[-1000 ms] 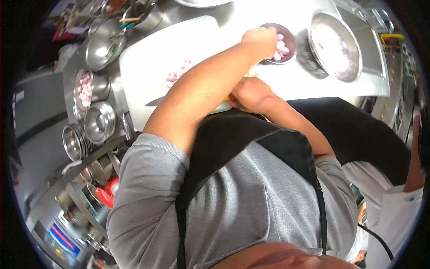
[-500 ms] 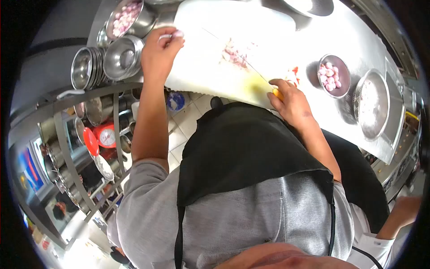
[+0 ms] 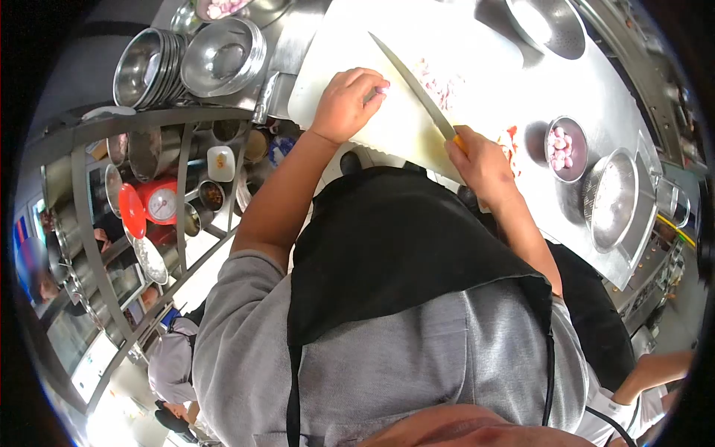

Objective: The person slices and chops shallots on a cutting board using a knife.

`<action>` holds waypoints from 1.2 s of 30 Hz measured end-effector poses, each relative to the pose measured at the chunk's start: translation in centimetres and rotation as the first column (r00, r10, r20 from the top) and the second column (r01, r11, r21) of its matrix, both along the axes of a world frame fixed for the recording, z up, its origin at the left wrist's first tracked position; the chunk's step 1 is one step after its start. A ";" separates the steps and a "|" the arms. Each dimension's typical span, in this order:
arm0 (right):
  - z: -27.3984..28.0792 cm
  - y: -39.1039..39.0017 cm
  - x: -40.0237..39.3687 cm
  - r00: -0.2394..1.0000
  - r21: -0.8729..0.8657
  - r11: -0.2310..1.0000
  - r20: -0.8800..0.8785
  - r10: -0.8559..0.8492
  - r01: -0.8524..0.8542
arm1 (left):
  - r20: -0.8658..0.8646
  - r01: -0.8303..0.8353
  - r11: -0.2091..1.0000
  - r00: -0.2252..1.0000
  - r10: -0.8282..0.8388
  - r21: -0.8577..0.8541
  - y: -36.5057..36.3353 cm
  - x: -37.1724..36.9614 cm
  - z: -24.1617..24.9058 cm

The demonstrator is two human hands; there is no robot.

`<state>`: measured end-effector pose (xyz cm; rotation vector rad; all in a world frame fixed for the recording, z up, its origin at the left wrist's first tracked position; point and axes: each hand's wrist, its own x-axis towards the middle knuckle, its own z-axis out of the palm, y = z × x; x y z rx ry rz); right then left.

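Our left hand [image 3: 344, 106] pinches a shallot [image 3: 382, 89] above the cutting board [image 3: 402, 130]; our right hand [image 3: 485, 165], well apart, grips the knife [image 3: 413, 83] by its handle, probably for control. The bowl [image 3: 581, 153] of shallots [image 3: 559, 149] sits upper right, seemingly within reach.

The worktop [image 3: 547, 216] and white board [image 3: 335, 67] are brightly lit and partly washed out by glare. A soft shadow is cast left of the small bowl [image 3: 582, 153]. Shelf rails [image 3: 160, 117] are bowed; the corners are blacked out.
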<state>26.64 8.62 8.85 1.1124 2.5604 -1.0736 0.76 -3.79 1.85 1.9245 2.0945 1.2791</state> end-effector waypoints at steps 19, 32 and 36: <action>1.9 -2.6 0.9 0.982 0.017 0.985 0.083 0.170 -0.172 | 0.197 -0.010 0.997 0.980 0.025 -0.077 -0.8 -0.2 -0.8; -0.6 -1.8 -0.1 0.992 -0.036 0.999 0.128 0.004 0.001 | 0.039 0.056 0.983 0.998 -0.050 -0.176 0.9 -0.8 0.2; -0.5 -2.8 -0.1 0.993 0.089 0.996 0.121 0.012 -0.023 | 0.040 0.103 0.967 0.995 -0.096 -0.233 1.3 -1.4 0.1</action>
